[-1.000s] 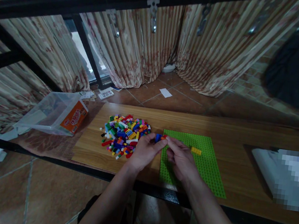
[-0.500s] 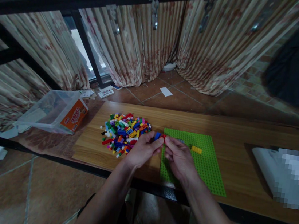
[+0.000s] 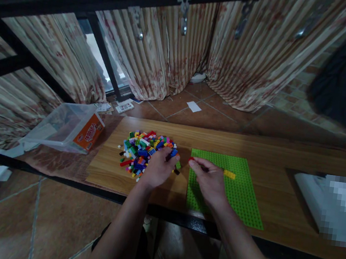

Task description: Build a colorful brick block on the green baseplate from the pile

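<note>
Over the right edge of a heap of toy bricks (image 3: pixel 139 152), my left hand (image 3: pixel 158 169) has a blue brick (image 3: pixel 174 152) between thumb and forefinger. My right hand (image 3: pixel 209 183) is above the left part of a green baseplate (image 3: pixel 237 197), pinching a small red brick (image 3: pixel 191 159) at its fingertips. The two hands are apart. Just right of my right hand, a yellow brick (image 3: pixel 229 174) is on the baseplate, partly hidden by the fingers. A lime green brick (image 3: pixel 178 164) and a dark brick (image 3: pixel 177 172) lie beside my left hand.
The wooden table (image 3: pixel 112 176) carries the heap and the baseplate. A clear plastic box (image 3: pixel 55 126) with an orange label stands at the left end. A pale package (image 3: pixel 307 198), partly pixelated, lies at the right. A black metal bar (image 3: pixel 119 1) crosses above, before the curtains.
My hands have come apart. The left has moved left to the heap with the blue brick, while the right keeps the red brick over the baseplate. The view has shifted slightly.
</note>
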Tool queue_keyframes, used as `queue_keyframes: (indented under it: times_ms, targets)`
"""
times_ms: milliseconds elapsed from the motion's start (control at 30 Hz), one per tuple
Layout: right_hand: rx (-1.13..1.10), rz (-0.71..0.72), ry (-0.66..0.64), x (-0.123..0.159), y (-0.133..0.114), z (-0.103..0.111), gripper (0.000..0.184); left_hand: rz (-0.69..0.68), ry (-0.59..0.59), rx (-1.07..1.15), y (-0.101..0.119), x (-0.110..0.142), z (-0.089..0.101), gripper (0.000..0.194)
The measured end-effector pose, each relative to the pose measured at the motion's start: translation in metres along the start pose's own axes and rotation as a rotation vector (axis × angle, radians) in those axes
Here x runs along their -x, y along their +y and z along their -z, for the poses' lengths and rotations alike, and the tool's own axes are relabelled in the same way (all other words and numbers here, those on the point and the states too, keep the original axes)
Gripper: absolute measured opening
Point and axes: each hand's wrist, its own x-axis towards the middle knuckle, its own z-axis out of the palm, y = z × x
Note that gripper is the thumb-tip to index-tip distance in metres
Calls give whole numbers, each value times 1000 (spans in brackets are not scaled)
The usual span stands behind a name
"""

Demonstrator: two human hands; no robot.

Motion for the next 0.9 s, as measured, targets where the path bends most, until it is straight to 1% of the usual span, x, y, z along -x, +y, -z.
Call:
queue_keyframes:
  times_ms: [67, 133, 233, 333, 433, 500, 567, 667, 767, 833, 900]
  targets:
    - [297, 176, -16, -2, 4, 3, 22, -30, 51, -244, -3, -1, 11, 20]
    - [544, 289, -65, -2, 7, 4, 17, -34, 59, -359, -5, 0, 17, 16]
    - [783, 332, -127, 1, 9, 0, 17, -39, 41, -429, -7, 1, 19, 14]
    - [831, 338, -148, 5, 10, -7, 18, -34, 29, -482, -11, 0, 18, 10]
    - [721, 313, -165, 6, 9, -12, 20, -28, 31, -532, -13, -1, 21, 10]
    - [596, 253, -182, 5, 7, -11, 22, -13, 38, -555, -12, -2, 24, 13]
    - [448, 174, -168, 2, 4, -6, 24, 10, 53, -545, -9, -2, 27, 15]
    - [186, 32, -106, -5, -1, 10, 25, 24, 74, -501, -4, -2, 28, 17]
    - [-101, -100, -76, -10, -6, 32, 28, 10, 76, -453, 0, -2, 26, 15]
    - [-221, -130, -77, -10, -9, 46, 31, -13, 62, -395, 0, -2, 22, 14]
    - [-244, -129, -87, -7, -11, 57, 34, -45, 31, -274, -1, -3, 15, 14]
